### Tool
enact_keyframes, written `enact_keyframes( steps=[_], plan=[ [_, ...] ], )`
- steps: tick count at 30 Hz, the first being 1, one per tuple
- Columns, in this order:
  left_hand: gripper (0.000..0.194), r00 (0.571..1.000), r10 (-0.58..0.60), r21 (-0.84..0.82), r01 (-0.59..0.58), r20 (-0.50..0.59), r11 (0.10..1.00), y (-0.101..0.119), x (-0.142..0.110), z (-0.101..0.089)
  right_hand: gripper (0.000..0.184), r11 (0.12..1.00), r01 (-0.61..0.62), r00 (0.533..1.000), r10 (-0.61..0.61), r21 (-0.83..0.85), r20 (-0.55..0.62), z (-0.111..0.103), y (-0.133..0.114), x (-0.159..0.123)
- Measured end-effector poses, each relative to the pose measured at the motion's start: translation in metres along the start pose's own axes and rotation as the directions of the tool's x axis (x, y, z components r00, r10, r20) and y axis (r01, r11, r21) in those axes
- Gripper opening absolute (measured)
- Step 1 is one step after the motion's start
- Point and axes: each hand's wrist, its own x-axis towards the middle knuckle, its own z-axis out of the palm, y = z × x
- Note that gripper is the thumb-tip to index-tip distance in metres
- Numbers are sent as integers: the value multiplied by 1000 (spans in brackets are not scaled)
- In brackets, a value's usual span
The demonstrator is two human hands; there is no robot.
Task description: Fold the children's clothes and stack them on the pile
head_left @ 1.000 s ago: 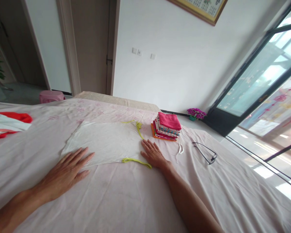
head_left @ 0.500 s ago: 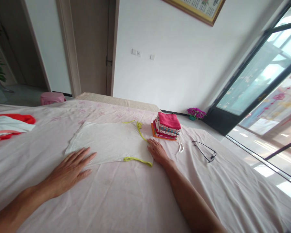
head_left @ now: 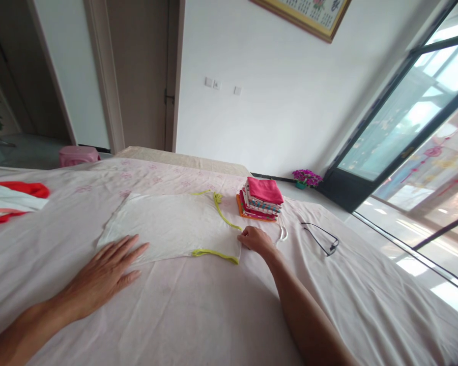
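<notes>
Smoothing a white garment flat on the bed looks to be the step in hand.
Left hand spread, palm down, at the garment's near left corner; right hand curled at its right edge, fingertips by an end of the yellow-green trim, though whether they pinch cloth I cannot tell; the next move seems to call for a sure hold there, left palm steadying; right of the garment sits a stack of folded cloths, with glasses farther right; a red-and-white cloth lies well left of it.
</notes>
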Motion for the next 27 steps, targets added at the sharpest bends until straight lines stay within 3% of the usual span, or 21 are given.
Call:
enact_keyframes(
  steps=[4, 7, 11, 16, 22, 27],
  plan=[
    [62, 1000, 6, 23, -6, 15, 1000, 1, 0, -3, 16, 975, 31, 1000, -31, 221, -6, 7, 0, 3],
    [63, 1000, -3, 19, 3, 23, 1000, 2, 0, -3, 15, 845, -28, 994, -32, 533, 102, 12, -2, 3],
    [62, 1000, -6, -5, 6, 13, 1000, 1, 0, -3, 26, 663, -111, 988, -4, 740, 153, 17, -11, 2],
    [64, 1000, -5, -5, 5, 14, 1000, 1, 1, -2, 30, 531, -46, 995, -53, 846, 87, 17, -26, 0],
    [64, 999, -6, 23, 4, 44, 1000, 1, 1, -2, 36, 342, -85, 963, -212, 936, 165, 22, -39, -8],
    [62, 999, -9, 16, 8, 32, 1000, 2, 2, -6, 36, 365, -19, 956, -267, 931, 124, 27, -36, -8]
  ],
)
